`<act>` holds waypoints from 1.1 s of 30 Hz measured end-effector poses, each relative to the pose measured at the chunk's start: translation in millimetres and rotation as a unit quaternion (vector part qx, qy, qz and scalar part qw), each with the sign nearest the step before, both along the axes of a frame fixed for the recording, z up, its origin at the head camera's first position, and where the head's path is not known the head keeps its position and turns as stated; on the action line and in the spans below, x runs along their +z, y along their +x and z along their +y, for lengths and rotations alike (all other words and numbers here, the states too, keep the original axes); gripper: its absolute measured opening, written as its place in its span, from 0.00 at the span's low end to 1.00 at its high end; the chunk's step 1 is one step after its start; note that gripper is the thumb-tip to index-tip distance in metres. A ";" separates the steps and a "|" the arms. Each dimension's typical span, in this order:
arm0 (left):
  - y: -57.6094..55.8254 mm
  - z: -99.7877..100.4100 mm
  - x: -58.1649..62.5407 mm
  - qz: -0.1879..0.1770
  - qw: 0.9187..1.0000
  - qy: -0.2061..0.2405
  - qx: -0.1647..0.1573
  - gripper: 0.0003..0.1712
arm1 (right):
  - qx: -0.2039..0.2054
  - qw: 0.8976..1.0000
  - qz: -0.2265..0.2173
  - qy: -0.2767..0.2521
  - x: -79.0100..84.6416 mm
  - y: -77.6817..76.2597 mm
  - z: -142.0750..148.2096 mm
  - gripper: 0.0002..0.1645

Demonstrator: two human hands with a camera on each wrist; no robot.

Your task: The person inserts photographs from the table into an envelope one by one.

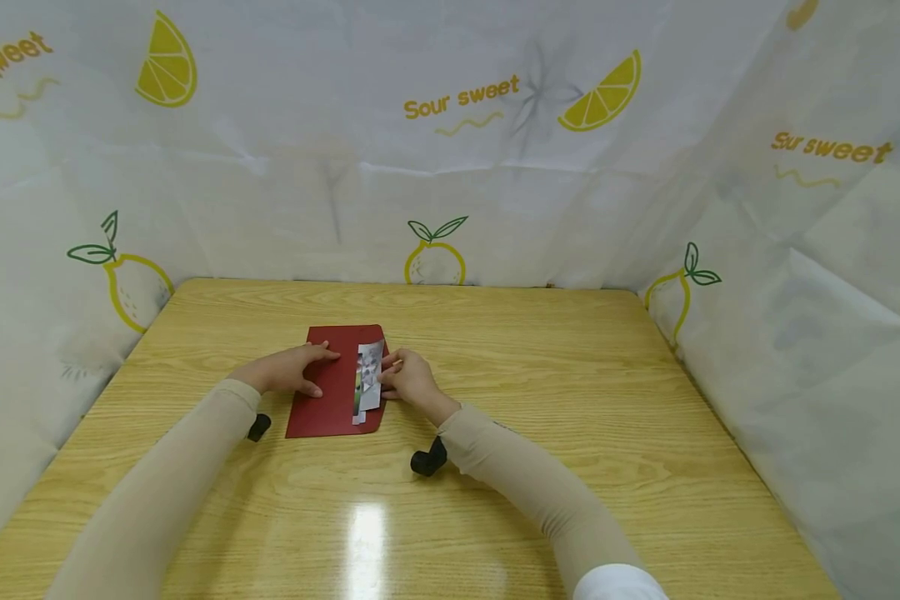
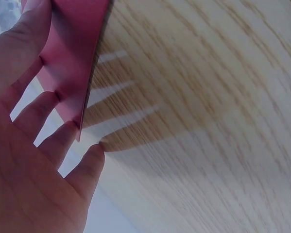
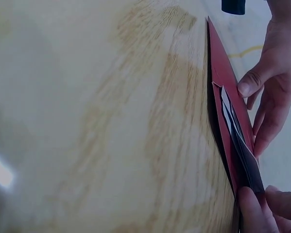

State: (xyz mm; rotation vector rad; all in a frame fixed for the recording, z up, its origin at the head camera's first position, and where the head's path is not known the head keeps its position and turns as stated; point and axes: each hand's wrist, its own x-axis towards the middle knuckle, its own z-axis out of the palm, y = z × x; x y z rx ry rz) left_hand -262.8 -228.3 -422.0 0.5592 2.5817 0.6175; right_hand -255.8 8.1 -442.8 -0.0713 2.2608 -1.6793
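Note:
A red envelope [image 1: 330, 412] lies flat on the wooden table, its tapered flap side to the right. Several glossy printed photos [image 1: 372, 379] show at that side; in the right wrist view, these photos [image 3: 242, 150] sit between red paper layers. My left hand [image 1: 288, 371] rests on the envelope's left part with spread fingers, thumb on its face. Its fingers [image 2: 36, 114] reach the edge in the left wrist view. At the right side, my right hand [image 1: 412, 379] pinches the photos' outer end between thumb and finger, close over the flap.
The wood-grain table [image 1: 540, 467] spreads around the envelope. A white sheet [image 1: 285, 200] printed with lemons hangs behind and along both sides. Black wrist devices [image 1: 429, 458] jut out under the beige sleeves [image 1: 532, 475].

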 end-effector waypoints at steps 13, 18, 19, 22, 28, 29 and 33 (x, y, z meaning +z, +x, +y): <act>0.4 -1.5 -2.3 -0.002 1.000 -0.004 0.003 0.40 | 0.014 1.000 -0.016 0.004 -4.0 -6.5 -1.6 0.14; -0.4 -2.5 -4.3 -0.003 1.000 -0.002 0.004 0.39 | 0.018 1.000 -0.008 0.018 -4.6 -3.9 -3.4 0.18; -0.4 -2.6 -4.6 -0.003 1.000 -0.001 0.003 0.39 | 0.018 1.000 -0.007 0.022 -3.9 -3.0 -3.8 0.19; -0.3 -3.0 -5.3 -0.002 1.000 0.000 0.002 0.39 | 0.021 0.999 -0.003 0.029 -3.0 -1.9 -4.5 0.20; -0.6 -3.3 -5.4 0.003 1.000 0.000 -0.004 0.39 | 0.023 0.999 -0.003 0.039 -0.3 -0.7 -5.8 0.23; -0.6 -3.2 -5.3 0.004 1.000 0.000 -0.004 0.39 | 0.023 0.999 -0.003 0.040 -0.1 -0.7 -6.0 0.23; -0.7 -2.6 -4.7 0.003 1.000 -0.002 -0.002 0.39 | 0.024 0.999 0.001 0.044 0.0 -0.9 -6.0 0.24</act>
